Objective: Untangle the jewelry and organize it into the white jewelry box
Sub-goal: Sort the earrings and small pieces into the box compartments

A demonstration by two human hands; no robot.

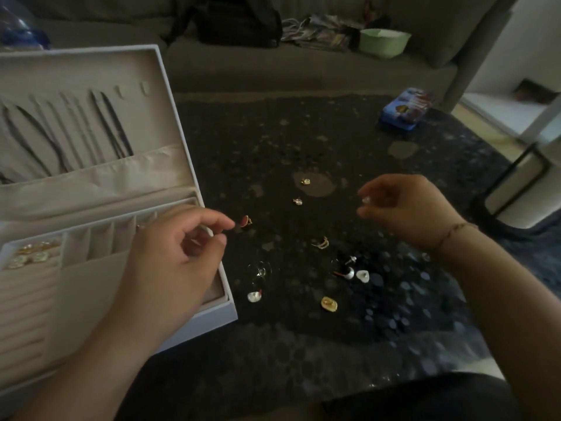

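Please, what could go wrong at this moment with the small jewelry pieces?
The right hand pinches a small clear earring in the air; if dropped, it might vanish on the dark speckled table. The left hand holds a dark red earring beside the white jewelry box, outside its rim.

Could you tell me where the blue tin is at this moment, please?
In the head view, the blue tin sits at the far right of the dark patterned table, near the grey sofa, beyond the right hand.
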